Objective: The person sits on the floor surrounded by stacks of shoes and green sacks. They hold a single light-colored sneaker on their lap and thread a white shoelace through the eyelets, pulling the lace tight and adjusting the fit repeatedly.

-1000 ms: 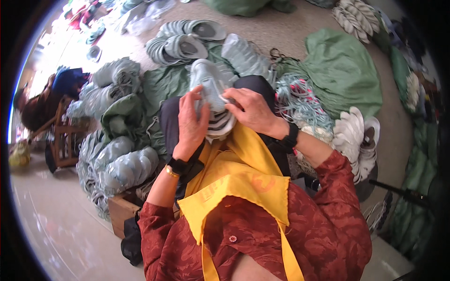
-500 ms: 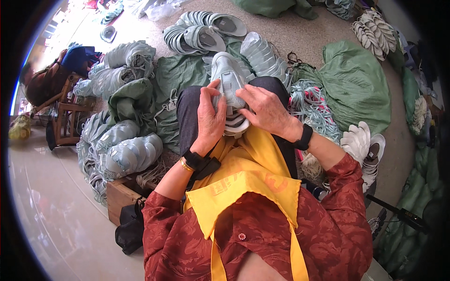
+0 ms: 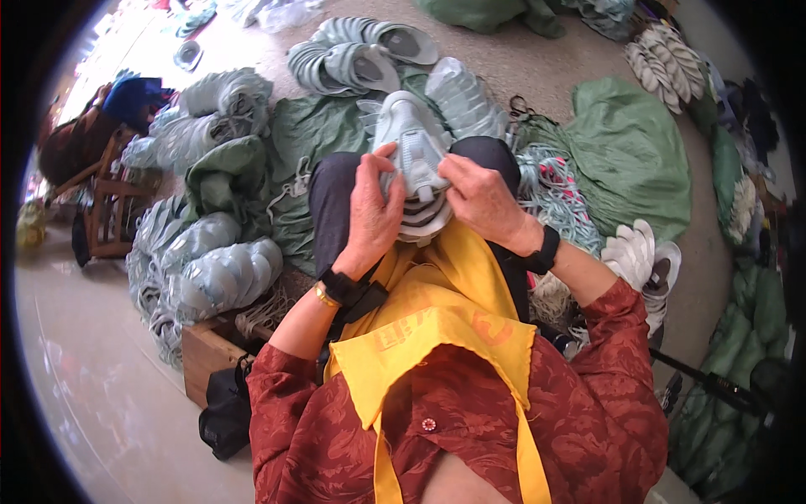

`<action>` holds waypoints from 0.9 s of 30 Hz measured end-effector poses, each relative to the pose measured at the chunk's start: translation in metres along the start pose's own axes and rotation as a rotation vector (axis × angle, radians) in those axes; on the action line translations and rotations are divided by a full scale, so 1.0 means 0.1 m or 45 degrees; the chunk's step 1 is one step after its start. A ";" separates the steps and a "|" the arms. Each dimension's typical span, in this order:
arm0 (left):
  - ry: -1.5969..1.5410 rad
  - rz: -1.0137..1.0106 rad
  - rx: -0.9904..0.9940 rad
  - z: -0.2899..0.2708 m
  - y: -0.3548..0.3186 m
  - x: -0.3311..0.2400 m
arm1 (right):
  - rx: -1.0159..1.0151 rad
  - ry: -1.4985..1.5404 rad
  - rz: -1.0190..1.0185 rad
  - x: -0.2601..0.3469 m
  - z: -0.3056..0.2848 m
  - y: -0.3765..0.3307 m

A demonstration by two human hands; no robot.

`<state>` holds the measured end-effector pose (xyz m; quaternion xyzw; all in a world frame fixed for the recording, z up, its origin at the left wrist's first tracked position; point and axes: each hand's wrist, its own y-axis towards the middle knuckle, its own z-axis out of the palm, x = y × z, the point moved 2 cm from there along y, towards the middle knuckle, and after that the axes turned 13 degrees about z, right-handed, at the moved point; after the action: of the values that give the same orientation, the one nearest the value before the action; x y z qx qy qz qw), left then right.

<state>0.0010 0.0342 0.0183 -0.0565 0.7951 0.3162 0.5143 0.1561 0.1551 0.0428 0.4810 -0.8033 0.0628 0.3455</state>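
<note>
A pale grey-blue shoe upper [image 3: 410,126] lies between my knees, its toe pointing away from me, on a stack of more uppers [image 3: 424,220]. My left hand [image 3: 374,206] grips the left edge of the top upper, thumb and fingers bent about it. At the right edge, by the eyelet opening, my right hand [image 3: 487,197] has its thumb and forefinger pinched together. Whether a lace is also between those fingertips is too small to make out.
Nested stacks of pale uppers lie ahead [image 3: 342,67] and at left [image 3: 227,273]. Green sacks [image 3: 630,160] and a heap of pale blue laces [image 3: 558,189] are on the right. A wooden box [image 3: 206,357] stands by my left side, a wooden chair [image 3: 109,202] farther off.
My right hand's fingers, spread over the upper's eyelet area before, have drawn right into a pinch at its right edge. My left hand keeps its hold. The whole view has shifted slightly.
</note>
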 end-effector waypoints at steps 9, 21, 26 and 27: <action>-0.113 0.058 0.020 0.02 -0.05 0.14 | -0.046 0.244 0.063 -0.09 -0.02 -0.24; -0.258 -0.060 0.036 0.00 -0.03 0.12 | -0.308 1.010 1.192 -1.87 0.13 -1.01; -0.270 -0.091 0.011 0.02 0.00 0.11 | -0.496 0.742 1.564 -2.99 0.51 -1.39; -0.257 -0.101 0.007 0.02 0.01 0.10 | -0.550 0.733 1.623 -3.14 0.52 -1.39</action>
<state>-0.0024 0.0383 0.0092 -0.0545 0.7373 0.2974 0.6041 0.3379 0.2881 -0.2220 -0.1942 -0.7990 0.2159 0.5266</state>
